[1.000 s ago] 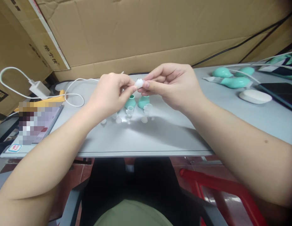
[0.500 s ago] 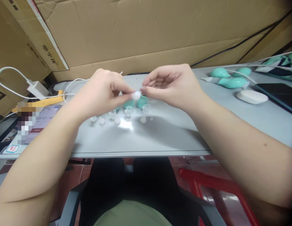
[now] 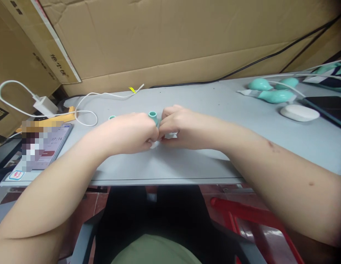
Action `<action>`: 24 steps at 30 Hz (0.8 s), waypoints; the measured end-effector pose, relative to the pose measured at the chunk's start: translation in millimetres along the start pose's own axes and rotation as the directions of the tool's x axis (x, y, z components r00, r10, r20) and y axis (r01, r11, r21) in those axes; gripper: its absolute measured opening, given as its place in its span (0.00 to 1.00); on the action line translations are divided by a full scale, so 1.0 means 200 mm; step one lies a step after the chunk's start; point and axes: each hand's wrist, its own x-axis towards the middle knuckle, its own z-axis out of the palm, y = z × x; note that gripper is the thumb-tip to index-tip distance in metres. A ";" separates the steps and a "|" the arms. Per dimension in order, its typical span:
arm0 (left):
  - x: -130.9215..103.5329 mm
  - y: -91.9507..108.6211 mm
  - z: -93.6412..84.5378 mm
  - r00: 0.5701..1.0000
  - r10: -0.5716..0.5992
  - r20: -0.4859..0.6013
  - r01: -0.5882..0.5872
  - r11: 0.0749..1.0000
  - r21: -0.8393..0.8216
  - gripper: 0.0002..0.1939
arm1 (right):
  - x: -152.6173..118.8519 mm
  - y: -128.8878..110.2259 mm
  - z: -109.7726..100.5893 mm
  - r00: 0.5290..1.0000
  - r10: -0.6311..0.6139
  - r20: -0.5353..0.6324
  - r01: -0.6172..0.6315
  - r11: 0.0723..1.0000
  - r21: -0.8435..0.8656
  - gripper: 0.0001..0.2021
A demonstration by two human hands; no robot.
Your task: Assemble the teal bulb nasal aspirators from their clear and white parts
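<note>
Apparently pinches a small white piece (image 3: pixel 154 145) in the grip of the curled left hand (image 3: pixel 134 132). Just beyond, upright between both hands but nearer the left, an open-mouthed teal bottle (image 3: pixel 153 118). Cannot tell what the right hand (image 3: pixel 182 128) grips.

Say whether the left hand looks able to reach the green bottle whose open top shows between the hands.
Probably yes: the left hand is close beside the green bottle, with nothing seen covering its top. The curled fingers sit by a small white piece, though, and might need freeing.
</note>
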 end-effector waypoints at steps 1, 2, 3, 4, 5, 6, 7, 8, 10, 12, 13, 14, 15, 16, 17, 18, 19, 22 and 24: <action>0.00 0.00 0.00 1.000 -0.004 0.008 0.004 1.000 -0.001 0.14 | 0.00 0.00 0.00 1.000 0.007 0.015 -0.007 1.000 -0.007 0.15; 0.00 0.00 0.00 1.000 -0.006 0.013 0.006 1.000 -0.001 0.13 | 0.01 -0.01 0.01 0.999 0.010 0.031 -0.009 1.000 -0.019 0.15; -0.01 0.00 0.00 1.000 -0.005 0.014 0.005 1.000 0.002 0.12 | 0.01 -0.01 0.01 0.999 0.011 0.042 -0.010 0.999 -0.034 0.15; -0.01 -0.01 -0.01 1.000 0.001 0.009 -0.001 1.000 0.006 0.11 | 0.02 -0.01 0.01 0.999 0.014 0.048 -0.011 0.999 -0.049 0.15; -0.01 -0.02 -0.01 1.000 0.011 -0.003 -0.011 1.000 0.010 0.10 | 0.02 -0.01 0.02 0.998 0.016 0.053 -0.012 0.998 -0.060 0.15; -0.02 -0.04 -0.01 0.999 0.025 -0.025 -0.025 1.000 0.013 0.09 | 0.02 -0.02 0.02 0.998 0.016 0.057 -0.012 0.998 -0.065 0.15; -0.02 -0.05 -0.01 0.998 0.040 -0.053 -0.039 0.999 0.016 0.09 | 0.02 -0.02 0.02 0.998 0.014 0.060 -0.010 0.998 -0.065 0.15; -0.03 -0.07 -0.01 0.995 0.053 -0.087 -0.051 0.998 0.020 0.10 | 0.02 -0.02 0.02 0.998 0.008 0.057 -0.005 0.998 -0.061 0.15; -0.03 -0.10 -0.01 0.986 0.064 -0.151 -0.060 0.998 0.037 0.12 | 0.01 -0.01 0.01 0.999 -0.010 0.040 0.013 0.999 -0.053 0.15; -0.03 -0.12 0.00 0.981 0.053 -0.184 -0.042 0.997 0.065 0.14 | 0.00 0.00 -0.01 1.000 -0.018 0.006 0.018 0.999 -0.045 0.14; -0.03 -0.13 0.01 0.982 0.041 -0.186 -0.026 0.997 0.079 0.14 | -0.01 0.00 -0.01 1.000 -0.012 -0.016 0.011 0.999 -0.037 0.14; -0.03 -0.13 0.01 0.984 0.027 -0.178 -0.012 0.996 0.090 0.15 | -0.01 0.01 -0.02 0.999 0.000 -0.040 -0.001 1.000 -0.025 0.13; -0.02 -0.13 0.02 0.986 0.016 -0.166 0.000 0.995 0.098 0.15 | -0.02 0.02 -0.03 0.998 0.014 -0.064 -0.014 1.000 -0.010 0.12; -0.01 -0.13 0.03 0.988 0.007 -0.154 0.009 0.995 0.104 0.15 | -0.02 0.02 -0.03 0.996 0.025 -0.087 -0.025 1.000 0.006 0.12; -0.01 -0.13 0.04 0.990 0.001 -0.144 0.015 0.994 0.107 0.16 | -0.03 0.03 -0.03 0.994 0.033 -0.106 -0.031 0.999 0.021 0.11; 0.00 -0.13 0.05 0.991 -0.006 -0.135 0.020 0.994 0.108 0.16 | -0.03 0.03 -0.04 0.992 0.036 -0.122 -0.032 0.999 0.033 0.11; 0.01 -0.13 0.05 0.992 -0.013 -0.129 0.026 0.994 0.106 0.16 | -0.03 0.04 -0.04 0.991 0.035 -0.133 -0.029 0.999 0.043 0.11; 0.01 -0.13 0.05 0.991 -0.017 -0.136 0.025 0.998 0.062 0.15 | -0.02 0.04 -0.03 0.986 0.034 -0.163 -0.024 0.998 0.065 0.11; 0.00 -0.14 0.04 0.982 0.010 -0.191 -0.012 1.000 -0.014 0.13 | -0.02 0.02 -0.04 0.978 0.055 -0.202 -0.038 0.995 0.087 0.10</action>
